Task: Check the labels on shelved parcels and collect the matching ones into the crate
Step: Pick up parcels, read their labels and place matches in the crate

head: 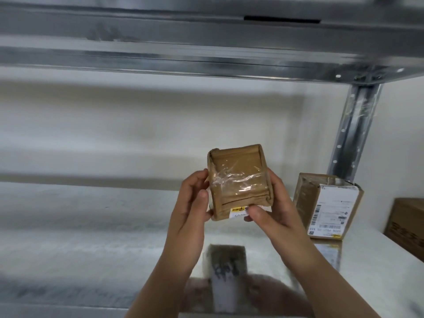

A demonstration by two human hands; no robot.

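Note:
A small brown cardboard parcel [238,180], wrapped in clear tape, is held up above the metal shelf [91,237]. My left hand [195,203] grips its left side with the thumb on the front. My right hand [268,210] grips its right side, thumb pressed on the lower edge beside a white and yellow label strip [238,212]. A second brown parcel [325,205] with a white barcode label stands on the shelf to the right. No crate is in view.
A darker brown box [408,223] sits at the far right edge. A steel upright post [353,129] rises at the right behind the parcels. The shelf above [206,42] runs across the top. The shiny shelf surface mirrors my hands and the parcel.

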